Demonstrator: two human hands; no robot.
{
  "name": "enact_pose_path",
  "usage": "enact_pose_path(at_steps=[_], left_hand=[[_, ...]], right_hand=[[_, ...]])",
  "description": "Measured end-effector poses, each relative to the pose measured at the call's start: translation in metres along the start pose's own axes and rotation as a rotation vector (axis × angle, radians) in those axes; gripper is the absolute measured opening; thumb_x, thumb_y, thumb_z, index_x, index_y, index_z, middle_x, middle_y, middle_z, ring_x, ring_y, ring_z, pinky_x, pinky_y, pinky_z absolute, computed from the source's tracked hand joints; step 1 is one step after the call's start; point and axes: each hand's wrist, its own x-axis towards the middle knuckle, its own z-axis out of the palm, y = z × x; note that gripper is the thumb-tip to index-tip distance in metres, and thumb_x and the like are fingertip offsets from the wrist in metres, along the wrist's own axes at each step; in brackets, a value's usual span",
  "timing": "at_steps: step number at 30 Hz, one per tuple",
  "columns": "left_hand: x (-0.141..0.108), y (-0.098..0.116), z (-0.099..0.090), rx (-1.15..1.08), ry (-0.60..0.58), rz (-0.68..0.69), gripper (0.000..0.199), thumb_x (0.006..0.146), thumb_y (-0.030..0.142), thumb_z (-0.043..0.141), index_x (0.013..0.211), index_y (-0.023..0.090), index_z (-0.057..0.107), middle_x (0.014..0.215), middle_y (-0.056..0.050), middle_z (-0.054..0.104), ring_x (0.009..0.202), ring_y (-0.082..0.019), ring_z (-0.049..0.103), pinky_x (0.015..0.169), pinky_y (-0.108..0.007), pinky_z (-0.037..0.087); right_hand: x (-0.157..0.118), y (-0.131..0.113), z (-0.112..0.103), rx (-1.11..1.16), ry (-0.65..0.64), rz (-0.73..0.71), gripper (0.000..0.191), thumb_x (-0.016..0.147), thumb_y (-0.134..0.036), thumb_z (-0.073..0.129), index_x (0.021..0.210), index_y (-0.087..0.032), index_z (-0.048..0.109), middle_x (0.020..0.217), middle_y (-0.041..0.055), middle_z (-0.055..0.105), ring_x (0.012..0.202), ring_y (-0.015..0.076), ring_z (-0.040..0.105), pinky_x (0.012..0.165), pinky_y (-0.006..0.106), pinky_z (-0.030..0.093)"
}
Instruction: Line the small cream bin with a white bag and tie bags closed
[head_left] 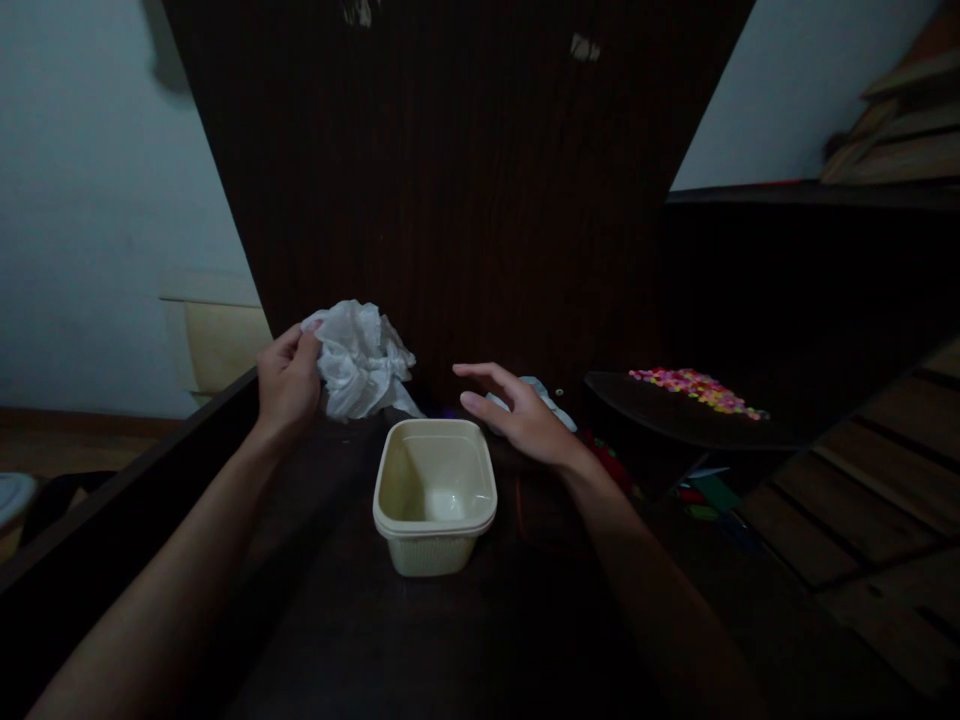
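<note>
A crumpled white plastic bag [361,360] hangs from my left hand [289,380], its edge pinched between thumb and fingers. To the right, my right hand [517,410] is held open with the fingers apart, nothing between them. Between and below both hands a cream plastic tub [435,550] stands upright on the dark wooden surface [322,620]; its inside looks bare. Behind my right hand lies a pale, crumpled item [551,402], partly hidden, whose kind I cannot make out.
A tall dark wood panel [450,200] rises at the back. On a rounded shelf [675,425] at right lie many small pink and yellow pieces [697,390]. Below it are some green and red items [709,495]. A raised dark edge [150,470] runs along the left.
</note>
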Motion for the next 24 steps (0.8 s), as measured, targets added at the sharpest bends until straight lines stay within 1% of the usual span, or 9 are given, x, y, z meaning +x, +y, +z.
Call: enact_pose_path(at_steps=[2, 4, 8, 9, 11, 14, 18, 20, 24], left_hand=[[-0.001, 0.003, 0.014, -0.046, -0.028, -0.006, 0.028, 0.079, 0.044, 0.072, 0.075, 0.017, 0.071, 0.06, 0.003, 0.056, 0.051, -0.01, 0.044, 0.049, -0.021, 0.033], [-0.006, 0.008, 0.026, -0.085, -0.066, -0.019, 0.031, 0.076, 0.047, 0.074, 0.078, 0.016, 0.073, 0.062, 0.002, 0.059, 0.053, -0.011, 0.048, 0.05, -0.022, 0.037], [-0.019, 0.017, 0.044, -0.211, -0.195, -0.104, 0.031, 0.072, 0.044, 0.081, 0.081, 0.016, 0.073, 0.064, 0.001, 0.063, 0.056, -0.013, 0.054, 0.05, -0.021, 0.04], [-0.022, 0.019, 0.047, -0.245, -0.221, -0.139, 0.029, 0.072, 0.042, 0.082, 0.082, 0.016, 0.073, 0.064, 0.001, 0.063, 0.056, -0.012, 0.055, 0.05, -0.02, 0.04], [-0.025, 0.019, 0.05, -0.299, -0.245, -0.21, 0.026, 0.075, 0.039, 0.082, 0.085, 0.016, 0.074, 0.066, 0.001, 0.065, 0.055, -0.012, 0.056, 0.05, -0.02, 0.041], [-0.021, 0.012, 0.051, -0.329, -0.215, -0.291, 0.023, 0.075, 0.035, 0.081, 0.088, 0.017, 0.074, 0.072, 0.0, 0.071, 0.063, -0.015, 0.064, 0.054, -0.022, 0.047], [-0.011, -0.006, 0.044, -0.33, -0.116, -0.369, 0.019, 0.074, 0.031, 0.079, 0.085, 0.017, 0.073, 0.076, -0.003, 0.075, 0.073, -0.019, 0.07, 0.057, -0.023, 0.052], [-0.007, -0.015, 0.039, -0.333, -0.098, -0.418, 0.014, 0.075, 0.028, 0.076, 0.082, 0.016, 0.072, 0.073, -0.002, 0.074, 0.068, -0.018, 0.07, 0.053, -0.022, 0.051], [-0.003, -0.026, 0.034, -0.336, -0.11, -0.49, 0.009, 0.078, 0.025, 0.07, 0.075, 0.017, 0.068, 0.06, 0.0, 0.067, 0.054, -0.015, 0.064, 0.044, -0.02, 0.044]], right_hand=[[0.015, 0.005, 0.01, 0.069, 0.062, 0.007, 0.034, 0.088, -0.049, 0.07, 0.112, -0.026, 0.068, 0.121, 0.0053, 0.071, 0.117, 0.0215, 0.065, 0.108, 0.043, 0.047], [0.026, 0.011, 0.02, 0.132, 0.116, 0.03, 0.035, 0.083, -0.048, 0.074, 0.106, -0.023, 0.066, 0.111, 0.0054, 0.072, 0.109, 0.0208, 0.067, 0.102, 0.041, 0.051], [0.037, 0.02, 0.032, 0.151, 0.171, 0.064, 0.046, 0.073, -0.046, 0.081, 0.107, -0.021, 0.063, 0.104, 0.0056, 0.072, 0.098, 0.0203, 0.068, 0.091, 0.037, 0.053], [0.039, 0.022, 0.032, 0.137, 0.182, 0.055, 0.044, 0.073, -0.045, 0.081, 0.105, -0.021, 0.063, 0.102, 0.0051, 0.072, 0.095, 0.02, 0.068, 0.088, 0.036, 0.054], [0.041, 0.025, 0.03, 0.089, 0.211, 0.036, 0.033, 0.075, -0.044, 0.077, 0.094, -0.02, 0.065, 0.089, 0.0024, 0.07, 0.085, 0.0188, 0.066, 0.078, 0.033, 0.053], [0.044, 0.031, 0.022, 0.071, 0.308, 0.047, 0.023, 0.076, -0.043, 0.072, 0.077, -0.021, 0.064, 0.072, -0.001, 0.065, 0.072, 0.0176, 0.061, 0.068, 0.03, 0.049], [0.049, 0.042, 0.007, 0.154, 0.434, 0.084, 0.024, 0.071, -0.043, 0.072, 0.08, -0.022, 0.063, 0.079, 0.0007, 0.069, 0.081, 0.0208, 0.065, 0.074, 0.032, 0.051], [0.05, 0.048, 0.0, 0.177, 0.468, 0.105, 0.026, 0.072, -0.045, 0.07, 0.082, -0.022, 0.062, 0.08, 0.0016, 0.069, 0.082, 0.0216, 0.066, 0.076, 0.034, 0.052], [0.05, 0.056, -0.009, 0.218, 0.492, 0.142, 0.03, 0.074, -0.049, 0.069, 0.085, -0.023, 0.06, 0.077, 0.002, 0.069, 0.077, 0.0222, 0.066, 0.072, 0.035, 0.053]])
